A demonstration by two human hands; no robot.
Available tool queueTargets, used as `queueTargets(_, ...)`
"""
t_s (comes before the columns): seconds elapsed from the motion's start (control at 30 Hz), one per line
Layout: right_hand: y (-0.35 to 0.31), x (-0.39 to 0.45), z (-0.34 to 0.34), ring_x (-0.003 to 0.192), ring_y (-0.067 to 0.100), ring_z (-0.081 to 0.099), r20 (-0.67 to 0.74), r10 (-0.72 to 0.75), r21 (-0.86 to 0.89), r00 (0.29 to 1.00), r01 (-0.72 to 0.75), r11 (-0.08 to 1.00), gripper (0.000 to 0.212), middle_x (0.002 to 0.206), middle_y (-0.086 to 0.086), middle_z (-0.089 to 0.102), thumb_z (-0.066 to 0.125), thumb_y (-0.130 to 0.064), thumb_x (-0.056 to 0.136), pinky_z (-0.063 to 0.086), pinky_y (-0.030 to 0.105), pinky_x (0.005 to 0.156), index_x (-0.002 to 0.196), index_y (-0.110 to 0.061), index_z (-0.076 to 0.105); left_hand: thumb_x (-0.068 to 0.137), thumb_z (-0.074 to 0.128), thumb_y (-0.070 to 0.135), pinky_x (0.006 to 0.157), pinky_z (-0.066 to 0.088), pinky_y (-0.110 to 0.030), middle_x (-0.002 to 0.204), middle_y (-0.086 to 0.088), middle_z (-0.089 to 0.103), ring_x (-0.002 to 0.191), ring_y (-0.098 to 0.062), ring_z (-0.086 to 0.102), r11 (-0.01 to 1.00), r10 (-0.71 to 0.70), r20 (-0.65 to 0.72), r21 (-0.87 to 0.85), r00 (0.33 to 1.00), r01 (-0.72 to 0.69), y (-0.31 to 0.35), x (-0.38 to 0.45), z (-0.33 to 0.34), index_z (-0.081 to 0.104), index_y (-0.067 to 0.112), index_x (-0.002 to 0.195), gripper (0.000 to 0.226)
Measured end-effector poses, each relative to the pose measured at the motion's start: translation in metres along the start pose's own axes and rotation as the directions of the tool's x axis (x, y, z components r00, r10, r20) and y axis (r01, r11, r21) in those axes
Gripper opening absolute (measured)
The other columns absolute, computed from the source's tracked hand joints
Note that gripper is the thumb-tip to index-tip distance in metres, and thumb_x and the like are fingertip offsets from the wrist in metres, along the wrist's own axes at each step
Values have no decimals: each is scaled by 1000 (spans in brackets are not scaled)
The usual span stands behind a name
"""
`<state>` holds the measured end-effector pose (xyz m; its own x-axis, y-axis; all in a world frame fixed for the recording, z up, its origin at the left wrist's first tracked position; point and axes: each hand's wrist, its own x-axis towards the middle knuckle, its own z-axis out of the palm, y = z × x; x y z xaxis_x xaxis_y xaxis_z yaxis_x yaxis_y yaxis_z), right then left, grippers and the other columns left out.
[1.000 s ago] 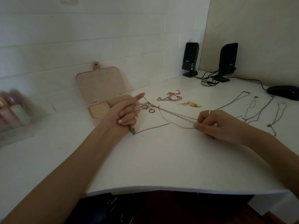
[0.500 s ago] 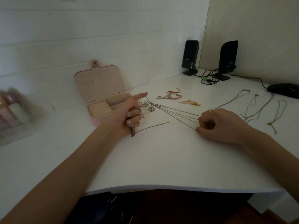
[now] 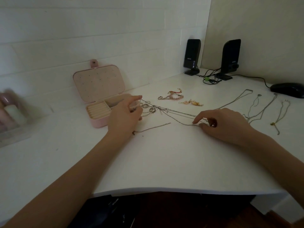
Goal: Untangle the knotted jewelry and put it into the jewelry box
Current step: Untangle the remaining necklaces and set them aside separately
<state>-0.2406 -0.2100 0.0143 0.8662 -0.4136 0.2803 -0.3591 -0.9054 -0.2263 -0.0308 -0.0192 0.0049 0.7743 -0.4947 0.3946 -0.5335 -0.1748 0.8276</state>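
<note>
The left hand [image 3: 125, 115] covers the near right corner of the jewelry box [image 3: 98, 102], and its curled fingers hide whatever part of the tangled chains [image 3: 166, 111] they grip. The right hand [image 3: 222, 124] hides the other end of those strands under its palm. How the strands cross at the knot is too fine to tell. At the table's [image 3: 156, 162] left edge, some bottles [image 3: 9, 112] are blurred and cut off by the frame. Both forearms run out of the bottom edge.
</note>
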Motion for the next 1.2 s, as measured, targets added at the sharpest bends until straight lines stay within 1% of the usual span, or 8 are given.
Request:
queueTargets(0.1,-1,-1,-1,65,4,52,18,-2,86,1000,0,996,28,64,-12,52,57,-21,84,38,23,58,93,-48,62,83,67,20,83,55,-37,105,4,71,75,-11,67,1000,22,-81,17,996,-21,-2,2,-1,65,35,112,33)
queueTargets(0.17,-2,-1,-1,65,4,52,21,2,130,1000,-5,992,32,65,-13,53,56,-18,82,39,24,59,92,-47,62,83,66,11,85,55,-43,94,4,73,80,-14,70,991,-28,-87,-133,996,16,1,3,0,66,32,112,37)
queueTargets(0.27,1,0,0,67,6,52,19,-20,196,1000,16,981,32,73,-15,56,55,-14,81,45,31,64,88,-44,62,91,55,-2,75,59,-33,87,-11,68,75,-14,73,883,-107,57,-454,993,121,12,3,3,58,20,122,38)
queueTargets(0.37,4,1,1,71,13,53,31,-85,257,996,75,964,32,83,-15,56,60,-11,79,47,33,66,84,-43,61,91,45,-13,69,60,-30,79,-17,55,60,-17,70,796,-155,177,-560,972,229,19,0,6,53,22,126,50)
queueTargets(0.53,6,0,5,76,9,51,61,-125,289,990,103,952,40,89,-17,52,57,-2,72,40,25,64,82,-40,56,87,42,-15,60,57,-32,54,-6,42,40,-10,45,806,-166,225,-530,960,263,17,1,7,52,28,131,62)
queueTargets(0.7,9,1,6,81,6,49,122,-142,310,982,99,946,42,93,-22,48,55,-1,71,35,21,66,83,-41,54,89,48,-4,38,31,-20,48,4,40,39,-10,34,850,-170,254,-451,952,272,16,0,4,52,37,129,57)
queueTargets(1.0,6,-1,0,107,5,46,220,-87,283,972,22,959,68,120,-20,49,41,-19,57,47,43,89,113,-56,53,88,58,-3,36,41,-19,82,-13,44,44,-14,47,982,-19,224,-180,974,60,11,-5,4,25,39,147,80)
queueTargets(1.2,1,-2,0,101,-2,41,237,-90,276,967,22,961,82,118,-26,45,42,-18,59,43,33,85,128,-62,38,77,80,23,40,47,-21,85,-14,60,46,-10,51,993,12,100,-115,995,0,12,-6,6,17,37,149,97)
